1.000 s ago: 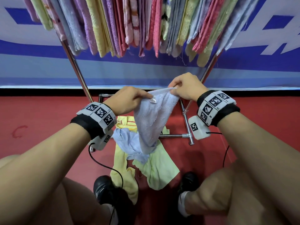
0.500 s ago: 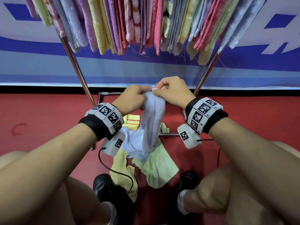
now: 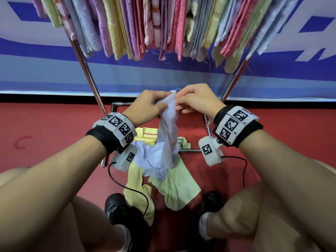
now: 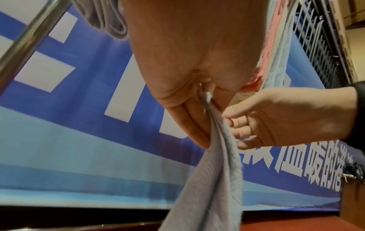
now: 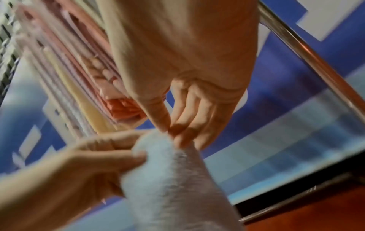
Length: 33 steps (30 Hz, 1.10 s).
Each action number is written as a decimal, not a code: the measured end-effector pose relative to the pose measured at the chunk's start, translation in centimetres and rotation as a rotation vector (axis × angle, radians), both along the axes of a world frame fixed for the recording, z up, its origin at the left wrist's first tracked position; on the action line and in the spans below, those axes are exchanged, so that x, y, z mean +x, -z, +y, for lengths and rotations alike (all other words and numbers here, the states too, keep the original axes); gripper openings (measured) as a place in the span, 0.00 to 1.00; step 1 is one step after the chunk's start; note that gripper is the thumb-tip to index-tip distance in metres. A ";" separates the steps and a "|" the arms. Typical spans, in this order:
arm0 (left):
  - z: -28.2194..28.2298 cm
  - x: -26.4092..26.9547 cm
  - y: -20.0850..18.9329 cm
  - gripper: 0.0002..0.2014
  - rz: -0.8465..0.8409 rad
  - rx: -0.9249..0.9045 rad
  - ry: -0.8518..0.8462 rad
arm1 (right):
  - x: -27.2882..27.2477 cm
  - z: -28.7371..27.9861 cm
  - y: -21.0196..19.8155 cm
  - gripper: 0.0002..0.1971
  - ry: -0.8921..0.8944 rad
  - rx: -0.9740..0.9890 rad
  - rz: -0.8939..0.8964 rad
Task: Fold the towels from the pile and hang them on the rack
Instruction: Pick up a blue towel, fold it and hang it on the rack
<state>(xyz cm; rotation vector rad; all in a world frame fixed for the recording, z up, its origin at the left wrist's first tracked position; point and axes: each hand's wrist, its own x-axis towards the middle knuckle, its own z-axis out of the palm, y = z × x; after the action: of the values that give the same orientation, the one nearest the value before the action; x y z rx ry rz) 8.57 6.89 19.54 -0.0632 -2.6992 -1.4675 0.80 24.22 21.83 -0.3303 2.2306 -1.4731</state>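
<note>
A pale blue towel [image 3: 169, 131] hangs doubled over from both hands, its lower end reaching the pile [image 3: 169, 180] of yellow, green and blue towels on the red floor. My left hand [image 3: 153, 104] pinches the towel's top edge between thumb and fingers. Right beside it, my right hand [image 3: 189, 101] pinches the same top edge. In the left wrist view the towel [image 4: 213, 179] drops from my left fingers [image 4: 189, 121], with the right hand [image 4: 276, 121] close by. The right wrist view, blurred, shows the towel [image 5: 173, 179] between both hands. Above hangs the rack [image 3: 87, 73] full of folded towels [image 3: 145, 24].
The rack's chrome legs [image 3: 234, 77] slant down to a base frame [image 3: 190, 150] on the floor just beyond the pile. A blue and white banner [image 3: 54, 73] covers the wall behind. My knees and black shoes [image 3: 118, 208] flank the pile.
My hands came together from about a towel's width apart, bringing the top corners together. The towel went from spread flat to folded in half and hanging narrow.
</note>
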 end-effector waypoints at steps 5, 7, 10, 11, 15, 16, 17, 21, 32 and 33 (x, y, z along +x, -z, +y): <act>-1.0 -0.2 -1.4 0.29 -0.037 0.089 0.128 | -1.6 0.9 1.1 0.20 -0.185 -0.037 -0.076; -1.6 -0.4 -1.5 0.31 -0.037 0.008 0.111 | -1.3 1.1 1.2 0.15 -0.296 -0.071 -0.096; -2.3 -0.6 -1.7 0.28 -0.037 -0.098 -0.029 | -1.0 1.0 1.2 0.11 -0.234 -0.047 0.095; -2.5 -0.7 -1.7 0.23 -0.038 -0.085 -0.097 | -1.0 0.9 1.0 0.10 -0.197 -0.053 0.146; -1.8 -0.4 -1.7 0.11 -0.122 0.484 -0.199 | -0.7 0.5 0.0 0.08 -0.107 -0.187 0.192; -1.4 -0.3 -1.6 0.12 -0.147 0.603 -0.143 | -0.6 0.4 -0.2 0.08 -0.083 -0.216 0.204; -0.9 -0.2 -1.4 0.15 -0.173 0.682 -0.069 | -0.4 0.3 -0.4 0.08 -0.059 -0.237 0.226; 0.5 -0.2 -1.4 0.17 -0.157 0.613 -0.019 | -0.5 0.5 -1.8 0.08 0.073 -0.359 0.248; -1.2 -1.5 -3.7 0.10 0.056 0.533 -0.345 | 1.2 -0.4 1.9 0.21 -0.043 -0.301 -0.028; -1.1 -1.5 -3.3 0.15 0.058 0.531 -0.406 | 1.0 -0.4 1.5 0.20 -0.003 -0.332 -0.011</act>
<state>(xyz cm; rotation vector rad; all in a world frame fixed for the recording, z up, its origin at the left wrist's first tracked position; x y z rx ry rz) 7.06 5.77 22.81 0.4313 -2.0241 -1.9225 1.77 23.80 20.34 -0.4260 1.9712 -1.8395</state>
